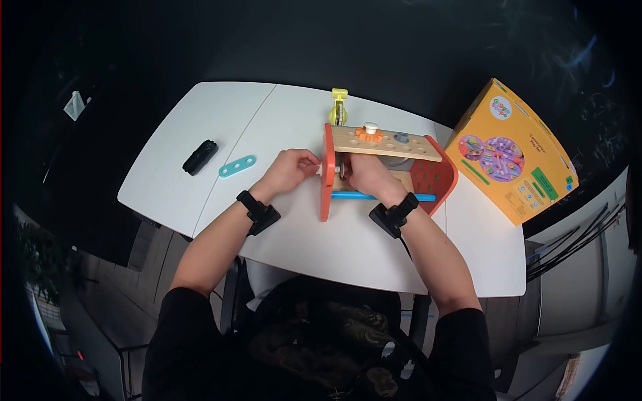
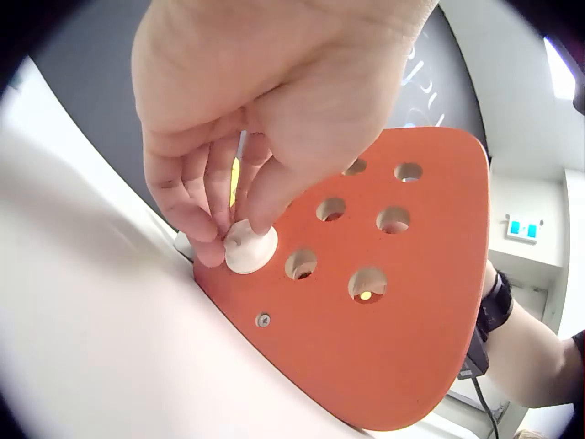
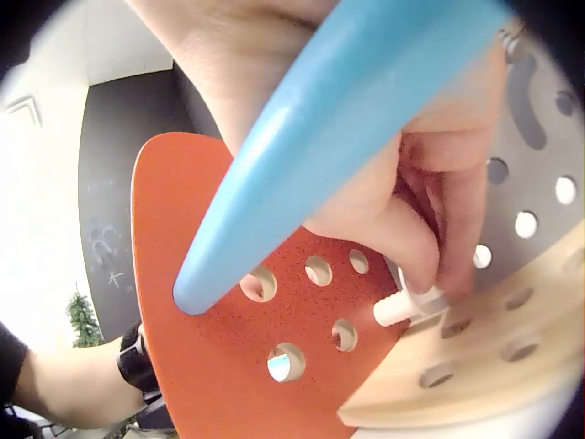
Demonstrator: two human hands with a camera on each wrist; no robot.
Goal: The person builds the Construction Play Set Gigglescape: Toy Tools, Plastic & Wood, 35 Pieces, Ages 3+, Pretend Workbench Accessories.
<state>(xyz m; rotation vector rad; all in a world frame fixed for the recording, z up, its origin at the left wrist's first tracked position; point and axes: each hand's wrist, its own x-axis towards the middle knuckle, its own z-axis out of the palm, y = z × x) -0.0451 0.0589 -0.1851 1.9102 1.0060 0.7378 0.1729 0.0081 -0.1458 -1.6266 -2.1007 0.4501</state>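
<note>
A wooden toy workbench with red side panels [image 1: 326,180] stands on the white table. Outside its left panel, my left hand [image 1: 291,172] pinches the round white head of a toy bolt [image 2: 251,247] between thumb and fingers, close against the red wood. My right hand [image 1: 371,179] reaches inside the bench, behind the blue rod [image 1: 381,196]. Its thumb and finger pinch a small white piece [image 3: 426,299] by the white threaded shank [image 3: 393,309]; the fingertips partly hide this piece, and I cannot tell its kind.
On the bench's top board [image 1: 341,140] sit an orange gear [image 1: 368,136] with a white knob and a grey piece [image 1: 401,138]. A yellow-green toy [image 1: 339,110] stands behind. Left lie a teal strip [image 1: 237,166] and a black case [image 1: 200,157]; right, a yellow box [image 1: 515,157].
</note>
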